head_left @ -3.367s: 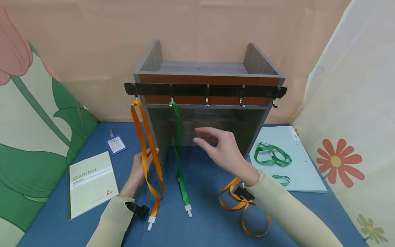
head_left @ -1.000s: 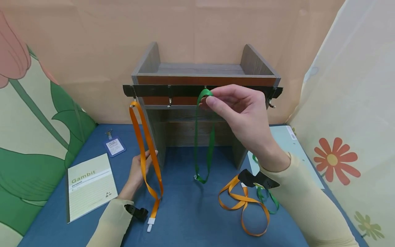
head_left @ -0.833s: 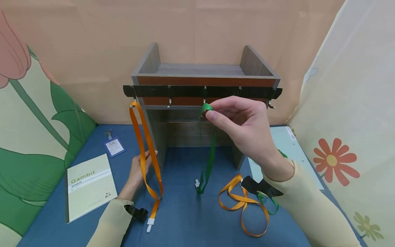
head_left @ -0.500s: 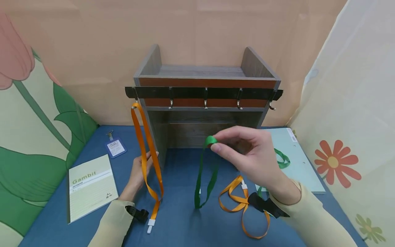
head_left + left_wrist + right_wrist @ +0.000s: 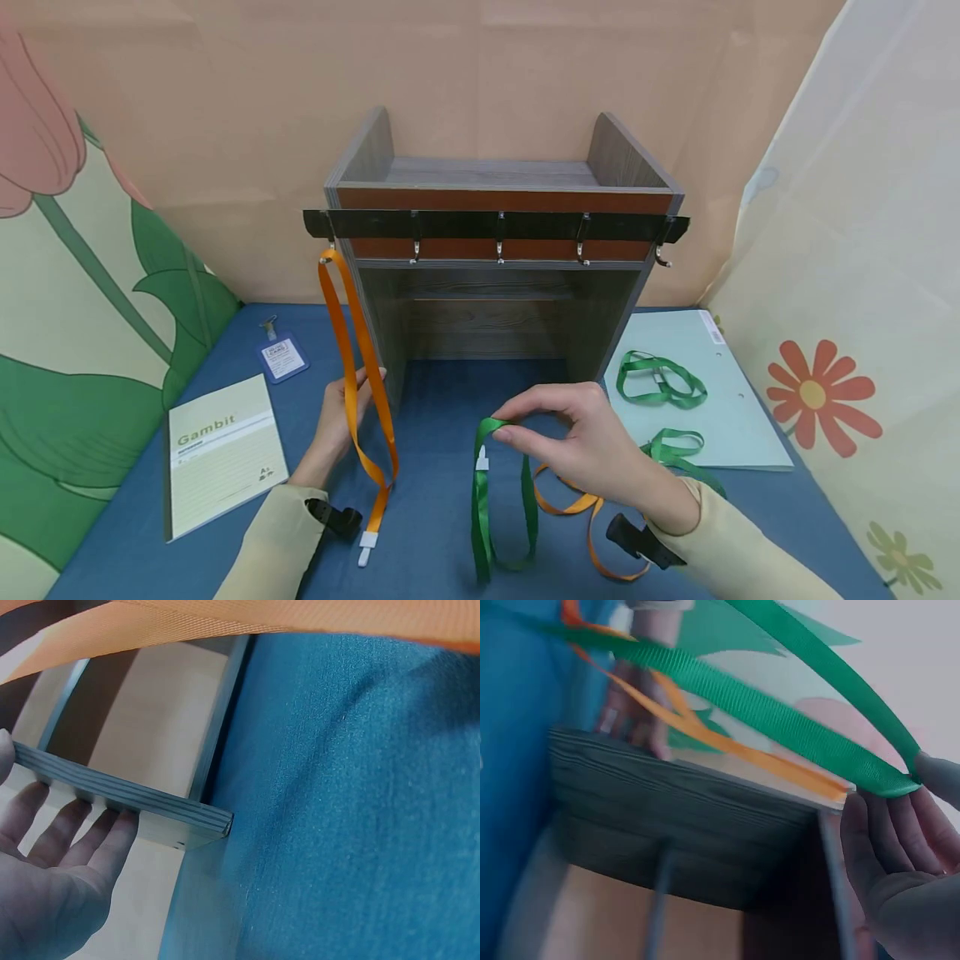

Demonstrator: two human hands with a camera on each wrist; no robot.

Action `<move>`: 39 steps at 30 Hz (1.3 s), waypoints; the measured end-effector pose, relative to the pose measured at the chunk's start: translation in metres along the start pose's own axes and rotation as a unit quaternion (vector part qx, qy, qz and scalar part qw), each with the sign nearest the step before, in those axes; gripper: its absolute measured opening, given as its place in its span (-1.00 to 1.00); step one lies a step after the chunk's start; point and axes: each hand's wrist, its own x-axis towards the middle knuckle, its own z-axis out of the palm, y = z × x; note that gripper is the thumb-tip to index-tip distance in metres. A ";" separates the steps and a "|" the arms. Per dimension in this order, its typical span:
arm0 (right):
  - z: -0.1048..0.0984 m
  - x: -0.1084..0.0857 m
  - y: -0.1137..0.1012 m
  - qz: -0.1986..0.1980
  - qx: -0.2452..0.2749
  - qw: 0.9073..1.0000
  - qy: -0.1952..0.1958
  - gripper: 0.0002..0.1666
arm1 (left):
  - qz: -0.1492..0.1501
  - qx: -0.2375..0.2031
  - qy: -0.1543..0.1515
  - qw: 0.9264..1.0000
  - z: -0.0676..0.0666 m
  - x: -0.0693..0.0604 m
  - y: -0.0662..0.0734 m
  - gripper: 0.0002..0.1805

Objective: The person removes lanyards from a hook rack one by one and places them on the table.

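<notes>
My right hand (image 5: 581, 442) pinches a green lanyard (image 5: 480, 508) at the top of its loop, low over the blue table before the grey shelf (image 5: 506, 200). Its white clip hangs inside the loop. In the right wrist view the green strap (image 5: 742, 705) runs from the thumb and fingers of the right hand (image 5: 922, 900). My left hand (image 5: 336, 425) grips the shelf's left side panel; the left wrist view shows its fingers (image 5: 112, 840) behind the panel edge (image 5: 135, 791). An orange lanyard (image 5: 365, 333) hangs from the leftmost hook, in front of that hand.
A black rail (image 5: 457, 224) with several hooks crosses the shelf front. Left lie a notebook (image 5: 225, 458) and a blue badge (image 5: 282, 358). Right, a pale folder (image 5: 720, 400) bears a green lanyard (image 5: 675, 396); another (image 5: 675, 446) overlaps its edge. An orange lanyard (image 5: 600, 550) lies partly hidden by the right arm.
The green lanyard hung from the second hook earlier. My right hand took hold of it, held it up near the middle hook, then lowered it toward the table. The left hand stays put.
</notes>
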 end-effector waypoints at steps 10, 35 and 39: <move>0.023 -0.001 0.023 0.120 0.010 0.993 0.011 -0.84 | 0.001 0.016 0.008 1.000 0.000 0.000 0.000 -0.69; 0.034 -0.051 0.138 0.212 -0.008 0.968 -0.133 -0.87 | -0.025 0.022 0.015 0.999 0.000 -0.001 0.002 -0.62; 0.039 -0.057 0.142 0.195 -0.065 0.962 -0.178 -0.90 | -0.032 0.015 0.005 0.999 0.000 -0.002 0.004 -0.63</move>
